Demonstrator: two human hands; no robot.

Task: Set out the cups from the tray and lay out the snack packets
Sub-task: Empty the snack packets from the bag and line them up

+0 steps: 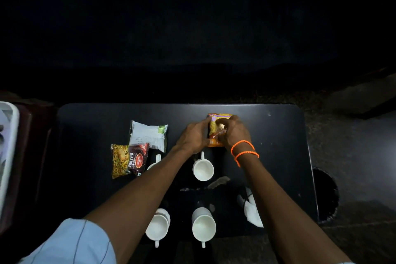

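Observation:
An orange snack packet (216, 126) lies near the far middle of the black table (85, 126). My left hand (192, 137) grips its left edge and my right hand (232, 133) covers its right side. A white and green packet (149, 136) and a dark red mixture packet (128, 159) lie to the left. White cups stand on the table: one at mid table (203, 169), one mostly hidden by my left forearm (156, 161), two at the near edge (157, 226) (203, 226), and one behind my right forearm (252, 210).
A white tray (8, 152) rests on a dark red stand at the far left, beyond the table's edge. Speckled floor surrounds the table on the right. The room beyond the table's far edge is dark.

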